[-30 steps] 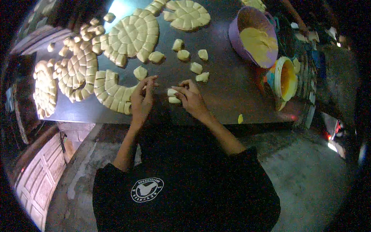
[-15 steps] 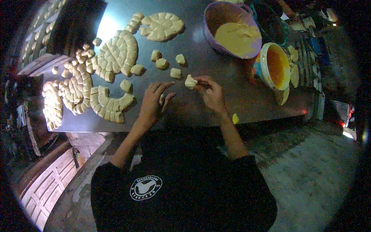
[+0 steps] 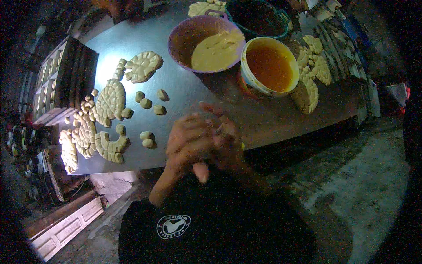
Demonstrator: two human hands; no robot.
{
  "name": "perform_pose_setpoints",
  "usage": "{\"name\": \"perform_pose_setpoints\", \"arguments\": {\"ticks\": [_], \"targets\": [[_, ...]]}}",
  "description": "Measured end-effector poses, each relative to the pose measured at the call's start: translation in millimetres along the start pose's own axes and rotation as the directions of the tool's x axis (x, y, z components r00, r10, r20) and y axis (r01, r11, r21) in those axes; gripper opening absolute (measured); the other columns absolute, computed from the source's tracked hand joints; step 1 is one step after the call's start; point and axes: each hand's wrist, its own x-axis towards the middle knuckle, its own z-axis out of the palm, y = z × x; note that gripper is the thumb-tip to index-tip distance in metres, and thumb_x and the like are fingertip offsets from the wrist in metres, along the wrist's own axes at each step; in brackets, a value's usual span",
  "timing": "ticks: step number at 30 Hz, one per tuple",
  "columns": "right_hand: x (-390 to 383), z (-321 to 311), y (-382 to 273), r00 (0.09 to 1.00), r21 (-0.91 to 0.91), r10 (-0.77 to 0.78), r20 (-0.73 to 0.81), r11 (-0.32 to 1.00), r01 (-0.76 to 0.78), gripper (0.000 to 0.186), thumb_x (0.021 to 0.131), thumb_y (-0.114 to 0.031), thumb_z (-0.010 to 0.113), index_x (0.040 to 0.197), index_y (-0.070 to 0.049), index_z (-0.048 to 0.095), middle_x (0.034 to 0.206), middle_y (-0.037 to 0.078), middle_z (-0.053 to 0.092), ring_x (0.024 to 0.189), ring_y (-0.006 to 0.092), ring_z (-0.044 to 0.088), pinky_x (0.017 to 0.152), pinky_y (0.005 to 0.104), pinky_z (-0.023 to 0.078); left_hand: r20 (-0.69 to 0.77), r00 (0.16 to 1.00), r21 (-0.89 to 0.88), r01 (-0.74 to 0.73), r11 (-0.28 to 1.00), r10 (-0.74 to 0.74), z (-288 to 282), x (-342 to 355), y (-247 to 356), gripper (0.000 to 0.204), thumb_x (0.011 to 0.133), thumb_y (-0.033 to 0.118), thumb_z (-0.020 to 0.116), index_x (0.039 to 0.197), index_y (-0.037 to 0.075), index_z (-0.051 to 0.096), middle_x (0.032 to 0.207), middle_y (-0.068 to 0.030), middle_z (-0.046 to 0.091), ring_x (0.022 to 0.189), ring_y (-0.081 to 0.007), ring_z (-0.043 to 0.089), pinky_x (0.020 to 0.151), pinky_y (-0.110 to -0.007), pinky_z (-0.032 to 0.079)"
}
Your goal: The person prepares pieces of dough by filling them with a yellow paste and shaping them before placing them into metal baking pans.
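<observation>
My left hand (image 3: 189, 143) and my right hand (image 3: 226, 141) are closed together over the table's front edge, blurred, fingers overlapping; whatever lies between them is hidden. Left of them, two small pale dough pieces (image 3: 148, 143) rest on the metal table (image 3: 272, 123). Farther left are a C-shaped group of cut dough (image 3: 107, 147) and cut dough rounds (image 3: 110, 99), with several loose pieces (image 3: 146, 103) beside them. Beyond my hands stand a purple tub (image 3: 179, 44) of pale yellow paste and, touching or very near its right side, a white bucket (image 3: 294, 64) of orange-brown liquid.
A dark rack (image 3: 66, 79) with dough pieces stands at the left. A dark green basin (image 3: 255, 15) is behind the tub. More flattened dough (image 3: 312, 66) and stacked boards (image 3: 340, 48) are at the right. A pale panelled door (image 3: 66, 229) shows at lower left.
The view has turned, bringing the tub and bucket toward the middle. My hands have come together and closed; the dough piece that was in my right hand is out of sight.
</observation>
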Motion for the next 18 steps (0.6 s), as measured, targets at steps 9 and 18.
{"name": "perform_pose_setpoints", "arguments": {"ticks": [9, 18], "targets": [[25, 8, 0, 0.980, -0.049, 0.027, 0.198, 0.999, -0.017, 0.047, 0.083, -0.007, 0.066, 0.127, -0.004, 0.049, 0.106, 0.010, 0.064, 0.091, 0.0191, 0.063, 0.077, 0.0287, 0.053, -0.197, 0.860, -0.078, 0.464, 0.882, -0.470, 43, -72, -24, 0.063, 0.090, 0.058, 0.046, 0.116, 0.001, 0.059, 0.116, -0.0130, 0.057, 0.097, -0.0301, 0.062, 0.086, -0.042, 0.049], [181, -52, -61, 0.897, -0.830, -0.202, 0.394, -0.497, 0.253, 0.033, 0.086, 0.000, 0.050, 0.118, -0.003, 0.053, 0.094, 0.021, 0.065, 0.087, 0.0367, 0.065, 0.078, 0.0455, 0.052, 0.050, 0.105, -0.579, 0.813, 0.057, -0.993, -8, -98, -56, 0.045, 0.098, 0.038, 0.045, 0.110, -0.002, 0.059, 0.119, -0.0099, 0.054, 0.099, -0.0191, 0.059, 0.088, -0.032, 0.046]]}}
